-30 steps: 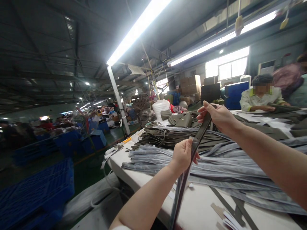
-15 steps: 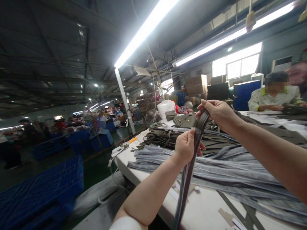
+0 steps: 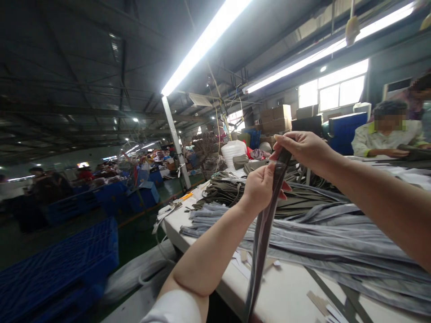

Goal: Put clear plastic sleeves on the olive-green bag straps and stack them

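Observation:
A long dark strap in a clear plastic sleeve (image 3: 261, 242) hangs down in front of the white table (image 3: 286, 291). My left hand (image 3: 261, 186) is closed round the sleeve a little below its top. My right hand (image 3: 301, 148) pinches the strap's upper end just above the left hand. Behind my hands lies a heap of sleeved grey straps (image 3: 319, 237) and, farther back, a pile of bare olive straps (image 3: 232, 190).
Paper scraps (image 3: 332, 309) lie at the table's near right. Two people sit across the table at the far right (image 3: 387, 132). Blue plastic crates (image 3: 60, 264) stand on the floor to the left. A white post (image 3: 175, 141), a fan and stacked cartons are behind.
Both hands have risen and come closer together: the left hand slid up the sleeve toward the right hand. The view has shifted slightly.

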The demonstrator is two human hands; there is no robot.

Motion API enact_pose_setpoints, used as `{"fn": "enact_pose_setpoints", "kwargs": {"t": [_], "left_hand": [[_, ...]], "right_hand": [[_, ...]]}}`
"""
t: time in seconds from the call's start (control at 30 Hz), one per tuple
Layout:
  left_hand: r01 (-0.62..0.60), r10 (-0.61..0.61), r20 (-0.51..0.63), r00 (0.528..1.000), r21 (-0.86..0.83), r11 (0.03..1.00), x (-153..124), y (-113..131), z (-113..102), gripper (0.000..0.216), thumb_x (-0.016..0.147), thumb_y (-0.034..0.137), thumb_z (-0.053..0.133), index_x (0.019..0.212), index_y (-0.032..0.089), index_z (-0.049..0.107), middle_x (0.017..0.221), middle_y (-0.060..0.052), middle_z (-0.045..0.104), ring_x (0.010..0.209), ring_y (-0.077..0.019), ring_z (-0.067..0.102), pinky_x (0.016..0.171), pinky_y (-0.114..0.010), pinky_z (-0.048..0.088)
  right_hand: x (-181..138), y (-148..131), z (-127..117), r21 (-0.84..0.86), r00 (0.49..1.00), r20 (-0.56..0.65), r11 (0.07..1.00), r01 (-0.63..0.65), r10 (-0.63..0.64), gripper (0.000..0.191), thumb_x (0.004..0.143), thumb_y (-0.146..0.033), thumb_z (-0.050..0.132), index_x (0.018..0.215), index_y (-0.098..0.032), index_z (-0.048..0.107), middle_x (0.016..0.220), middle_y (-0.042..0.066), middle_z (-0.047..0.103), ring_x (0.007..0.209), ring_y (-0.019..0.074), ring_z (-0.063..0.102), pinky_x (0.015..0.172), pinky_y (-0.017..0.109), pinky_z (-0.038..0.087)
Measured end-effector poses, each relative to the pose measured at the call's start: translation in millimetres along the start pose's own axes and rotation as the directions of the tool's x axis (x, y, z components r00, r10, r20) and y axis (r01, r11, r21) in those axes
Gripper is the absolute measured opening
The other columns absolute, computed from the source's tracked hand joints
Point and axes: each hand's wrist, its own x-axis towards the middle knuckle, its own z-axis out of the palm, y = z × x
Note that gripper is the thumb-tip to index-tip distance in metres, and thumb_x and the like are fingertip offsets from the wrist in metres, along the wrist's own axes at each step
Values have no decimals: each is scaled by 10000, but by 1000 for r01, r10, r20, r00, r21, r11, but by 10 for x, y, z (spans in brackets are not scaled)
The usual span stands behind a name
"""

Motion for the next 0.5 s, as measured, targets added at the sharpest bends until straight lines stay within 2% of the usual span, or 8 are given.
{"fn": "enact_pose_setpoints", "kwargs": {"t": [0.13, 0.27, 0.43, 0.5], "left_hand": [[-8, 8, -10, 1000, -18, 1000, 70, 3, 89, 552, 861, 720, 456, 773, 177, 513, 534, 8, 646, 323, -101, 535, 334, -188, 402], [-3, 3, 4, 1000, -32, 999, 73, -74, 147, 578, 849, 733, 461, 814, 164, 555, 540, 6, 644, 326, -103, 537, 326, -190, 399], [-42, 42, -29, 999, -23, 999, 69, -44, 171, 598, 826, 756, 461, 727, 171, 529, 527, 2, 633, 321, -95, 520, 335, -190, 410], [-25, 25, -9, 1000, -50, 998, 41, -27, 148, 624, 801, 778, 473, 721, 163, 540, 536, -10, 640, 340, -101, 536, 355, -195, 421]], "right_hand": [[-62, 2, 10, 9, 1000, 9, 1000, 1, -1, 442, 755, -620, 719, 651, -193, 678, 662, 82, 721, 576, 182, 647, 515, 275, 492], [-201, 17, 28, 35, 999, 43, 999, -35, 34, 506, 717, -693, 699, 674, -192, 644, 674, 77, 733, 414, 133, 566, 369, 244, 408], [-367, -7, 126, 66, 991, 114, 995, -74, 66, 527, 728, -733, 649, 729, -207, 617, 425, -12, 591, 249, 119, 453, 247, 216, 269], [-405, -28, 152, 72, 987, 145, 994, -86, 75, 521, 736, -730, 644, 737, -209, 616, 413, -21, 576, 235, 117, 433, 240, 219, 258]]}}
